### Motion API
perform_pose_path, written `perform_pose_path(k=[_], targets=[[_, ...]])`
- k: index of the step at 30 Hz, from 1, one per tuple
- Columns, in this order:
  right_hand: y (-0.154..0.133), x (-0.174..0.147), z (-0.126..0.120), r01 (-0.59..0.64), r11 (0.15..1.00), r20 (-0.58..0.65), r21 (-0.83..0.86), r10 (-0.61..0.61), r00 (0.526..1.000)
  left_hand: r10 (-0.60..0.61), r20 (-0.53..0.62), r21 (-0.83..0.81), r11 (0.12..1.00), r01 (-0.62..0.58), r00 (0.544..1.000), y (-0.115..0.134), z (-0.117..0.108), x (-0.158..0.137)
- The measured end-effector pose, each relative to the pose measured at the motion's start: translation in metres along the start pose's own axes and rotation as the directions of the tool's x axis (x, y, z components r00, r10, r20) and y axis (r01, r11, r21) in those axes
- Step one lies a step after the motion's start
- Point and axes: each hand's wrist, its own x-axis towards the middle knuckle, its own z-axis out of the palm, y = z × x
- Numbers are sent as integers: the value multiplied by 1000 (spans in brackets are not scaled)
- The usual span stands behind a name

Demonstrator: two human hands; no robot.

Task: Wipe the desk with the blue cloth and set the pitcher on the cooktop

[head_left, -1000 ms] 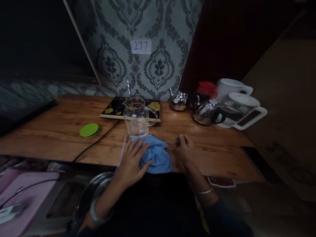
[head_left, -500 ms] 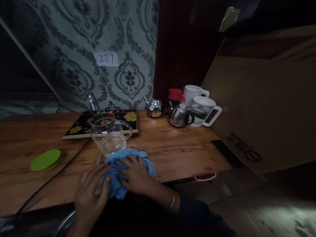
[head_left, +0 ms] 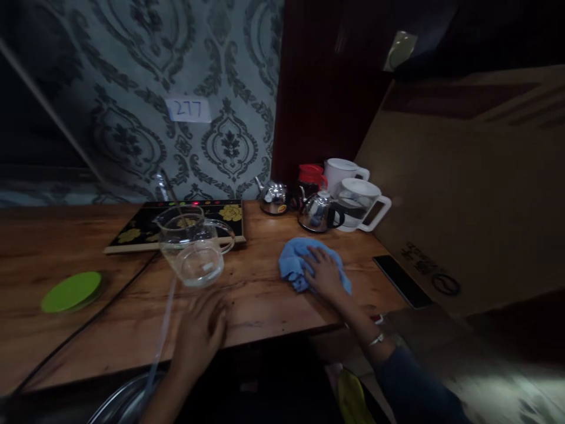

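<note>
My right hand (head_left: 325, 275) holds a crumpled blue cloth (head_left: 295, 259) against the wooden table, right of the middle. Its fingers are bent over the cloth. My left hand (head_left: 198, 330) holds nothing; its loosely curved fingers are apart, just over the table near the front edge. Right beyond it stands a clear glass pitcher (head_left: 198, 265) with a handle on its right and a little clear liquid at the bottom. Something long and shiny (head_left: 166, 187) leans out of its mouth. A clear tube (head_left: 164, 324) runs beside my left hand down toward a metal basin (head_left: 115, 400).
Behind the pitcher lies a black induction cooker (head_left: 220, 215); its cable runs left past a green lid (head_left: 73, 291). At the back right stand metal kettles (head_left: 316, 212), a red-lidded pot (head_left: 311, 174) and white-lidded jugs (head_left: 361, 188). A phone (head_left: 401, 280) lies beside a cardboard sheet (head_left: 477, 206).
My right hand has slid the blue cloth rightward across the table, away from the pitcher. My left hand has come off the cloth and shifted slightly right.
</note>
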Motion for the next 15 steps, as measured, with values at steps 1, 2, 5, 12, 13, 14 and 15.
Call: perform_pose_path(k=[1,2,5,12,13,14,15], targets=[[4,3,3,-39,999,-21,-29,39,999,-15,24,16,1000,15,1000,1,3,-2],[6,6,6,-66,997,-43,-44,64,997,-29,39,30,999,27,999,2,6,-4],[-3,12,17,-69,996,-108,-60,62,992,-89,48,71,994,86,995,6,11,-11],[-30,5,31,152,988,-253,-11,-150,956,-129,36,45,991,127,991,14,9,-16],[-34,2,31,176,984,-251,8,-168,953,-128,33,26,992,127,991,15,9,-17],[-38,-1,31,197,980,-247,32,-183,952,-126,29,4,992,126,992,17,8,-17],[-44,-5,30,214,975,-242,59,-194,951,-122,26,-22,992,122,992,18,8,-18]])
